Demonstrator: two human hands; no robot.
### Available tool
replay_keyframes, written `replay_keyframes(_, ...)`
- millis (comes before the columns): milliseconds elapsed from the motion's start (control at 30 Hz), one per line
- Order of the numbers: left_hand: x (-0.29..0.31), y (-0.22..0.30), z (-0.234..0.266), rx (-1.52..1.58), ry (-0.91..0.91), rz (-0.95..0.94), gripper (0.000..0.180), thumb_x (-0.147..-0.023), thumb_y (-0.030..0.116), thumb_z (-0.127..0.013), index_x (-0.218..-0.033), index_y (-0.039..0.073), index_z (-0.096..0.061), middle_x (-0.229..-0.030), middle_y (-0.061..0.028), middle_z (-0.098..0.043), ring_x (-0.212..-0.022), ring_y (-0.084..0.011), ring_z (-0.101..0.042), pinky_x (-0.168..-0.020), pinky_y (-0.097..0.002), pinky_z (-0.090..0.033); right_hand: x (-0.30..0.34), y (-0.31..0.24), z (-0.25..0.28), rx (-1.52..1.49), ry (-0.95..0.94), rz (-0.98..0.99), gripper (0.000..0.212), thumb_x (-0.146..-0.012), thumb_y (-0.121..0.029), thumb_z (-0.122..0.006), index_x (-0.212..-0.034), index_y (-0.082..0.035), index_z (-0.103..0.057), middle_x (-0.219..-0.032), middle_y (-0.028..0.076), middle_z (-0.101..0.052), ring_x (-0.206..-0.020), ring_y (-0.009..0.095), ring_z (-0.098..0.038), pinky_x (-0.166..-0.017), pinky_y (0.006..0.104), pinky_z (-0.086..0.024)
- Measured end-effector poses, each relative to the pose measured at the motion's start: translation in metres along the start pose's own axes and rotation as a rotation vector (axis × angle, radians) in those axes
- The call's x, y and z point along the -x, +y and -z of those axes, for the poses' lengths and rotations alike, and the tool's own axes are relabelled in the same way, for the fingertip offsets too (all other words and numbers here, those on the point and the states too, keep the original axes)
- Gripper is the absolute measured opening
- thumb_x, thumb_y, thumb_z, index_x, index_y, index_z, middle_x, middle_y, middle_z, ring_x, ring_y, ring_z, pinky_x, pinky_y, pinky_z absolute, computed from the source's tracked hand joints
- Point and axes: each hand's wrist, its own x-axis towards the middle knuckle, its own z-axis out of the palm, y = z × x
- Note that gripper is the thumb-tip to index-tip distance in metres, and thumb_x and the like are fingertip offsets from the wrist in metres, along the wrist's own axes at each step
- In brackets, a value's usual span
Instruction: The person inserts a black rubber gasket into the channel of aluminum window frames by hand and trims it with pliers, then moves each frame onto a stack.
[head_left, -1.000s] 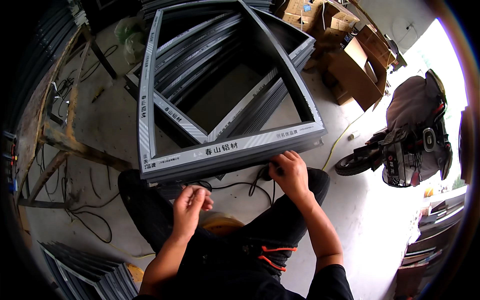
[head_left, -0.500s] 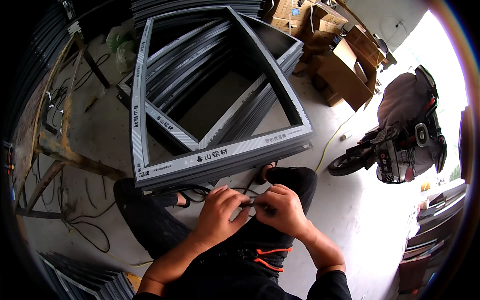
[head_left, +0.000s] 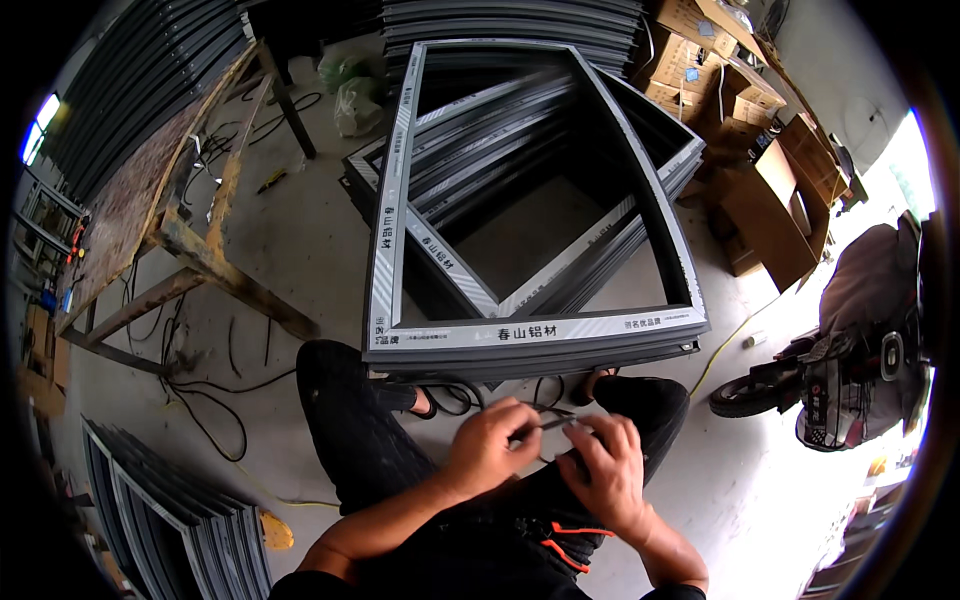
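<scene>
Above my lap, my left hand is closed in a pinch on a thin dark strip, whose exact kind I cannot make out. The strip reaches across toward the fingertips of my right hand. That hand is smeared by motion, with bent fingers and the thumb lower down, so its grip on the strip is unclear. Just beyond both hands lies a stack of dark grey metal window frames, wrapped in pale printed film, the top one turned at an angle to those beneath. A tool with orange handles rests at my lap.
A rusty metal workbench stands at left, with black cables on the floor near it. More grey frames lie lower left. Cardboard boxes are piled at the far right, and a two-wheeler stands at right.
The view has shifted left, so the scene sits farther right and lower. My hands have drawn apart, the right one loosening its curl, and more of the dark strip shows between them.
</scene>
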Motion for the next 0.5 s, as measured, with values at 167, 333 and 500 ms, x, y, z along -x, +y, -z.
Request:
replay_keyframes(167, 0.01, -0.013, 0.034, 0.284, 0.051, 0.19, 0.009, -0.085, 0.005, -0.063, -0.08, 0.0, -0.059, -0.07, 0.0044, -0.051, -0.061, -0.0018, -0.044, -0.052, -0.0197, -0.036, 0.092, -0.006, -0.022, -0.096, -0.562, -0.14, 0.048, -0.074, -0.033, -0.073, -0.111, -0.005, -0.061, -0.099, 0.013, -0.062, -0.09, 0.032, -0.058, -0.082, 0.0396, -0.048)
replay_keyframes(333, 0.016, -0.018, 0.05, 0.543, -0.009, 0.388, 0.009, -0.089, 0.01, -0.064, -0.084, 0.003, -0.059, -0.07, 0.0084, -0.048, -0.06, 0.0007, -0.039, -0.053, -0.017, -0.032, 0.126, -0.01, -0.039, 0.009, -0.639, -0.207, 0.047, -0.076, -0.035, -0.071, -0.111, -0.004, -0.061, -0.092, 0.013, -0.063, -0.087, 0.031, -0.059, -0.081, 0.0389, -0.048)
replay_keyframes(500, 0.016, -0.016, 0.049, 0.58, -0.048, 0.415, 0.009, -0.089, 0.011, -0.064, -0.086, 0.004, -0.06, -0.071, 0.0085, -0.048, -0.062, 0.001, -0.039, -0.054, -0.0166, -0.032, 0.117, 0.015, -0.038, -0.343, -0.537, -0.218, 0.03, -0.077, -0.026, -0.071, -0.096, -0.003, -0.066, -0.084, 0.015, -0.064, -0.08, 0.032, -0.062, -0.073, 0.0381, -0.051)
